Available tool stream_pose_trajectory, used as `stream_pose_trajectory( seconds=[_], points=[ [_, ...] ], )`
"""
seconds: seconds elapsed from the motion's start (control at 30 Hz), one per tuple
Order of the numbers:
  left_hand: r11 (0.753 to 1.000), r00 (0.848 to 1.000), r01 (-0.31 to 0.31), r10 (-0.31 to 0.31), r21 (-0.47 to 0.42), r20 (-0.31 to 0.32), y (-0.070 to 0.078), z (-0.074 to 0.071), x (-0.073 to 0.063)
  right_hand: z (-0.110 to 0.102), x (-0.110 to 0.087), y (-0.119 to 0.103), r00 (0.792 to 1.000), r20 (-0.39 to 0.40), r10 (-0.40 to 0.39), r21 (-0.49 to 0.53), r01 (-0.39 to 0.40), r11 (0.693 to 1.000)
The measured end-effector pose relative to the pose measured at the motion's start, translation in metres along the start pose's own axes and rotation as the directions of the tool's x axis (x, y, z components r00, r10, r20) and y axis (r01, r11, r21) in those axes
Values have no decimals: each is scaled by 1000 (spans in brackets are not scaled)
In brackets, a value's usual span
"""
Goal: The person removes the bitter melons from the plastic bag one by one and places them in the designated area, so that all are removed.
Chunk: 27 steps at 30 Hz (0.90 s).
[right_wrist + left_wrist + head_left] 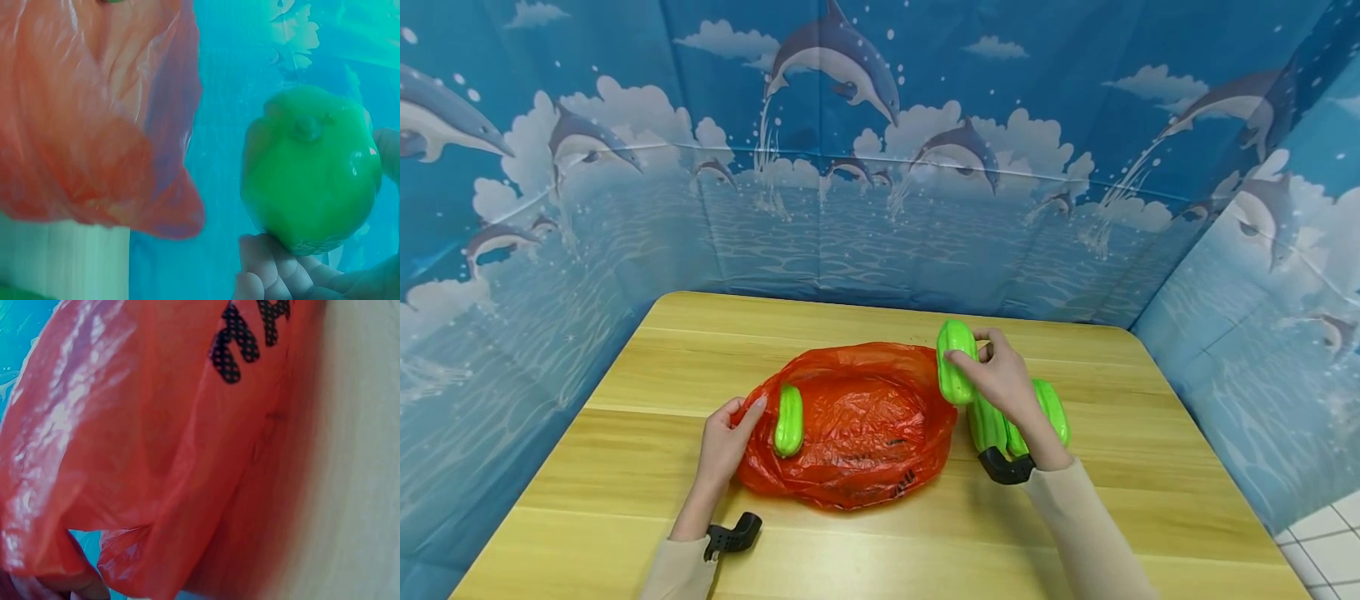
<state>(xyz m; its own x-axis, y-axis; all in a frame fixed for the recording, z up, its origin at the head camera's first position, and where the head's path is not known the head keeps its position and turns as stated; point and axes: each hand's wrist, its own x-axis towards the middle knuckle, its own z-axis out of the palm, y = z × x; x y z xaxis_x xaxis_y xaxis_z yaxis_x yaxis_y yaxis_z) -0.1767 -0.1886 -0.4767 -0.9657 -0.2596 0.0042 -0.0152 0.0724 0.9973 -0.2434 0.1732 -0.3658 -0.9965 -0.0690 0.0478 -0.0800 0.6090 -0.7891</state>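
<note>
A red plastic bag point(865, 417) lies with its mouth spread wide on the table. My left hand point(721, 446) pinches its left rim; black print shows on the bag point(156, 425) in the left wrist view. Inside, near that hand, lies a bright green ribbed vegetable point(789, 423) like a short cucumber. My right hand point(1007, 383) grips another such green vegetable point(955, 358), raised by the bag's right rim. Its rounded end point(312, 175) fills the right wrist view, fingers beneath it. More green vegetables point(1051, 408) lie under the right wrist, partly hidden by it.
The wooden table point(865, 558) has its far edge against a blue dolphin-printed curtain point(880, 225), which also hangs at both sides. Black camera mounts point(735, 533) are strapped to both wrists. White floor tiles point(1326, 542) show at the lower right.
</note>
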Motion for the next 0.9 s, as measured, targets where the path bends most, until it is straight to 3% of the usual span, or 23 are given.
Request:
stream_pose_trajectory(
  seconds=[0.9],
  points=[
    [1000, 1000, -3, 3, -18, 10, -3, 0, 2, -36, -1, 40, 991, -75, 112, 6, -112, 994]
  ],
)
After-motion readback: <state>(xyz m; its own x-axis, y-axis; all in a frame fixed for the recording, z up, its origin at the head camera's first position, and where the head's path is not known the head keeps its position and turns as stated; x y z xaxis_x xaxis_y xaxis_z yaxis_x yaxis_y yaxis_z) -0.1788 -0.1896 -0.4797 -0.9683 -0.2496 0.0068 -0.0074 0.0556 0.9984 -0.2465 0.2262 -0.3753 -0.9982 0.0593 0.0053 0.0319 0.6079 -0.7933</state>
